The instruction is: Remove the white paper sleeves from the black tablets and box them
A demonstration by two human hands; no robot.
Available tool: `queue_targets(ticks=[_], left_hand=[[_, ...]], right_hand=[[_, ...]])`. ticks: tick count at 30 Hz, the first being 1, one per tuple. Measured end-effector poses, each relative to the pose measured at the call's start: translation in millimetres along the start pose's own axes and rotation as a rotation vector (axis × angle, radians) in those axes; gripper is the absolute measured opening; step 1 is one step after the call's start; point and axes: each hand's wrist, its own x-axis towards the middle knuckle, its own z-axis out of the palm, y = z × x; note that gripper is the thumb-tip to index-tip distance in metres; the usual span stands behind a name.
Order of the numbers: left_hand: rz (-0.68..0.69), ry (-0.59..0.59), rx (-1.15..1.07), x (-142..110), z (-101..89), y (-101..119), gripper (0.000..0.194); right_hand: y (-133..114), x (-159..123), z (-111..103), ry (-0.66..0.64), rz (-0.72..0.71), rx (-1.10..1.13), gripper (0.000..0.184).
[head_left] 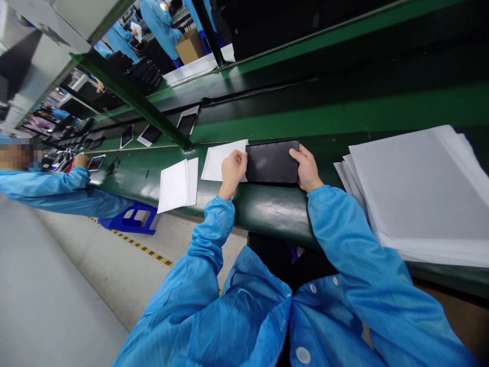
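Note:
A black tablet-like panel (272, 161) lies flat on the green bench (267, 209) in front of me. My left hand (233, 171) is curled at the panel's left edge, fingers closed against it and over a white sheet (217, 160) beneath. My right hand (305, 168) grips the panel's right edge, thumb on top. Both my sleeves are blue.
A thick stack of white-grey sheets (416, 193) lies to the right. A folded white sheet (178, 184) lies to the left. Several tablets (150, 134) ride the conveyor behind. A co-worker's blue sleeve (57, 186) reaches in at left; a blue stool (132, 219) stands below.

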Motion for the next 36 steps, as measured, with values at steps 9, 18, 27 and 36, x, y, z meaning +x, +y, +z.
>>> queue_targets(ticks=[9,18,27,36], left_hand=[[0.148,-0.174,0.025,-11,17.2,36,0.033],[0.133,-0.032,0.284,-1,-1.9,26,0.027],[0.226,-0.273,-0.087,-10,20.3,47,0.026],[0.168,-0.235,-0.311,-4,14.8,39,0.016]], right_hand=[[5,-1,4,-0.143,-0.031,0.071,0.068],[19,9,-1,-0.074,-0.093,0.077,0.059],[12,-2,6,-0.241,0.004,0.053,0.074],[6,-4,6,-0.413,0.162,0.072,0.059]])
